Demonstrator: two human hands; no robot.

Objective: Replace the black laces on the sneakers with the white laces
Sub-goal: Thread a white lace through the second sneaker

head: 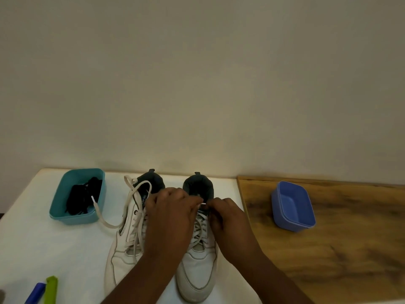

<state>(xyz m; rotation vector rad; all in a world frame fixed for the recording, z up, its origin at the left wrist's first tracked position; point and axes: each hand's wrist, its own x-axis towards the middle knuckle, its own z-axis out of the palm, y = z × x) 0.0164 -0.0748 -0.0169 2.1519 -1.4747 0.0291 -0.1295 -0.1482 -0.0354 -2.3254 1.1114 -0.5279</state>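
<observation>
Two white sneakers stand side by side, toes toward me. The left sneaker (122, 249) carries a white lace (129, 198) whose loose ends loop out to the left. The right sneaker (197, 273) is laced in white too. My left hand (171, 213) and my right hand (225, 218) meet over the top eyelets of the right sneaker, both pinching the tip of its white lace (203, 204). The black laces (82, 194) lie bundled in a teal tub (63, 213) at the back left.
An empty blue tub (306, 218) sits on the wooden tabletop (328, 260) to the right. The sneakers rest on a white sheet (43, 249). A blue and a green marker-like object (51, 290) lie at the near left corner. A wall rises just behind.
</observation>
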